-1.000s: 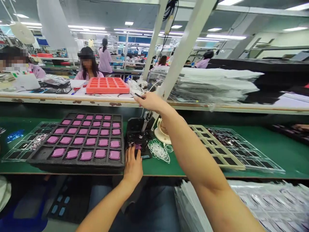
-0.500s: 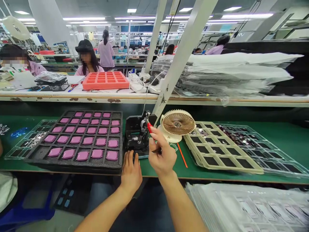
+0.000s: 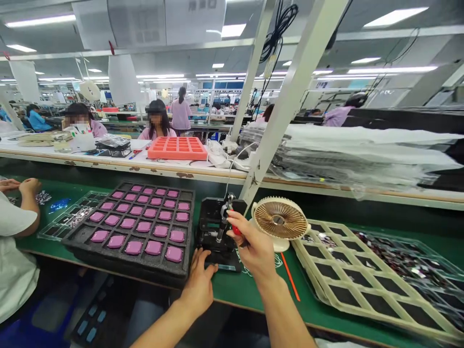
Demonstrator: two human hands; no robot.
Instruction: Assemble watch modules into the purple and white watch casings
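Observation:
A small black hand press [image 3: 213, 220] with a metal toggle clamp stands upright on the green bench before me. My right hand [image 3: 253, 241] is closed around the red lever handle [image 3: 235, 228] of that clamp. At the press's front left corner rests my left hand [image 3: 201, 280], its fingers and thumb apart and touching the base. What lies under the clamp's plunger is too dark to make out. Left of the press, a black foam tray [image 3: 134, 261] holds several purple rounded cases [image 3: 153, 247] in its compartments.
A cream desk fan [image 3: 278, 220] stands just right of the press, with an orange stick [image 3: 290, 278] nearby. Beige trays [image 3: 348, 270] with dark pads lie farther right. On the shelf sits a red foam tray [image 3: 177, 149]. At far left a co-worker's arm [image 3: 29, 208] reaches over the bench.
The red handle has swung lower, and my right hand has come down with it. My left thumb has spread out along the base. The view has tilted up and shifted left.

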